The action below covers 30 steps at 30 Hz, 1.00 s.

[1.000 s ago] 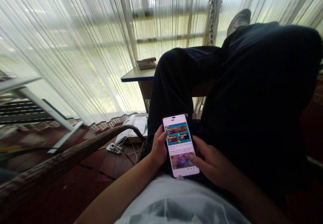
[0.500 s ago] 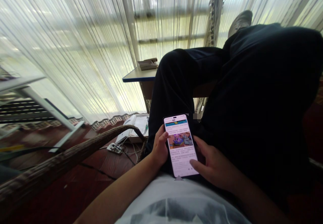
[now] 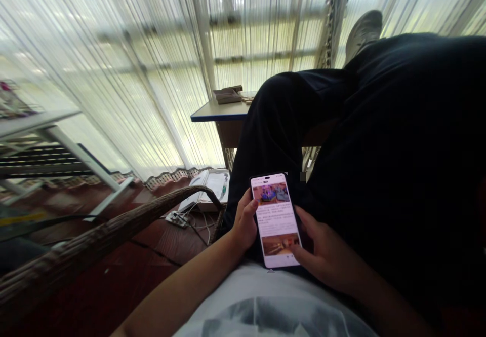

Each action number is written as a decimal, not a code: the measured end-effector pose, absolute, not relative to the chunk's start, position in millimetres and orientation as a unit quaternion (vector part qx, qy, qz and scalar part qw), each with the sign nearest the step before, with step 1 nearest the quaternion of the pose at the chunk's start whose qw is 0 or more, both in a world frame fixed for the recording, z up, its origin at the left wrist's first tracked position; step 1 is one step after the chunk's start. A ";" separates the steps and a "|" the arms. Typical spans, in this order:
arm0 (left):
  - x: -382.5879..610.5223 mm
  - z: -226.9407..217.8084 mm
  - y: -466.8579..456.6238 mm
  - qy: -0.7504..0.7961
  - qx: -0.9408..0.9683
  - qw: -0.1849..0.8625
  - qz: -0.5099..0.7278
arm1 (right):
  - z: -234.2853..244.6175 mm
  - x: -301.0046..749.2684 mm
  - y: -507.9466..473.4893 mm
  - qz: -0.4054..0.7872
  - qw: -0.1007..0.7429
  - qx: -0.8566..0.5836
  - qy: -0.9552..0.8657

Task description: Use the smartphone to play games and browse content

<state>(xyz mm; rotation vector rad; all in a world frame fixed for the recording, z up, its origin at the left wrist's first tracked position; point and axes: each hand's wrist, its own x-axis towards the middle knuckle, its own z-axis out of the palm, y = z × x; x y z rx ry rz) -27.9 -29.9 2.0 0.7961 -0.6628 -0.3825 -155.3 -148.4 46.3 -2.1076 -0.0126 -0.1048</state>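
Note:
A lit smartphone (image 3: 276,221) rests upright in my lap, tilted slightly. Its screen shows lines of text between two pictures. Along its left edge, my left hand (image 3: 246,219) grips it, thumb on the side of the screen and the other fingers mostly hidden behind. My right hand (image 3: 322,248) is closed about the lower right side, with the thumb over the lower picture and the index finger by the right edge. The rest of its fingers are out of sight under the phone. My dark trousers (image 3: 266,139) and white shirt (image 3: 243,286) surround it.
A wicker armrest (image 3: 152,208) runs along my left. On the red floor lie an open white box (image 3: 216,187) and a power strip with cables (image 3: 176,219). A blue-edged table (image 3: 207,111) stands ahead, before sheer curtains (image 3: 159,73). A white-framed table (image 3: 49,121) is at far left.
The page on the phone has scrolled up, bringing a second picture into its lower part. My right thumb has shifted slightly. The whole view has swung a little, moving the scene rightward.

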 end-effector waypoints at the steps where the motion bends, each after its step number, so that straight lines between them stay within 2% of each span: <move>1: -27.3 1.8 -30.0 -0.319 0.379 0.850 -0.180 | 46.2 -155.3 -148.6 -0.046 0.494 -0.868 -0.006; 20: -27.5 4.0 -36.1 -0.333 0.386 0.837 -0.199 | 36.4 -154.1 -167.1 -0.034 0.543 -0.839 -0.002; 30: -27.1 7.1 -35.7 -0.341 0.384 0.835 -0.196 | 39.6 -154.4 -166.6 -0.040 0.511 -0.859 -0.025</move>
